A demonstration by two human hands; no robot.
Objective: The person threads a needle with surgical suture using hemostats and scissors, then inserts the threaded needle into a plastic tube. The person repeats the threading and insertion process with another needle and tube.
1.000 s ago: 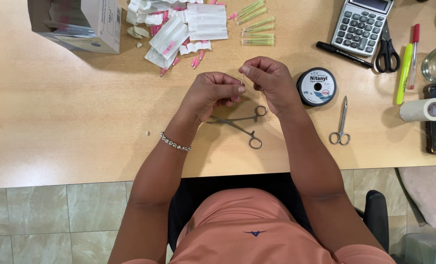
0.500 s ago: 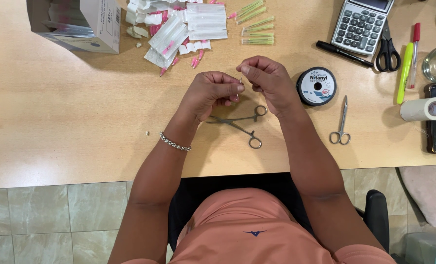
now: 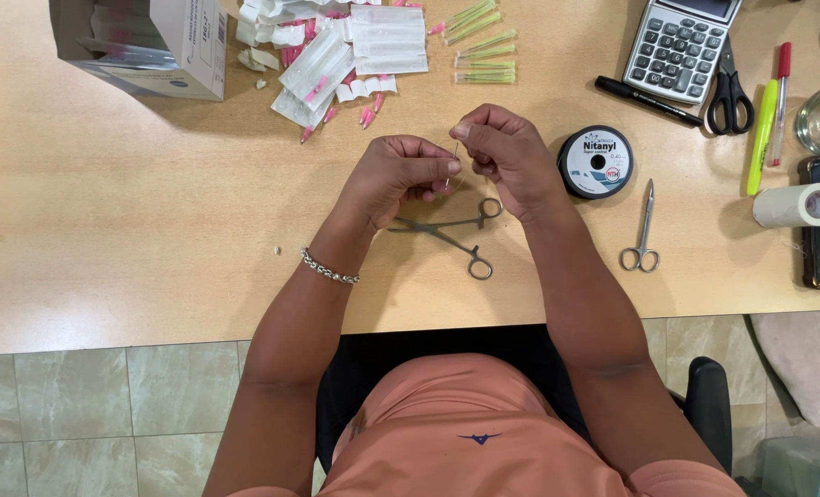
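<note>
Head view looks straight down on both hands, raised just above the bench [image 3: 106,230]. The left hand [image 3: 401,175] has its fingers [image 3: 442,167] curled shut, thumb and forefinger pinching a thin metal needle [image 3: 453,156] that stands nearly upright. The right hand [image 3: 507,152] sits just beside it, its fingers [image 3: 465,131] closed in a pinch at the needle's upper end; whether they hold a thread is too fine to tell. Under the hands a pair of steel forceps [image 3: 456,235] lies flat on the bench, untouched. A black spool of line [image 3: 596,162] rests right next to the right hand, and small scissors [image 3: 643,230] lie further right. At the upper left an open cardboard box [image 3: 184,55] lies on its side, with packets showing inside; loose white packets [image 3: 373,41] spread beside it. Compared with half a second ago, the right hand has shifted slightly down towards the left; the needle stays pinched.
</note>
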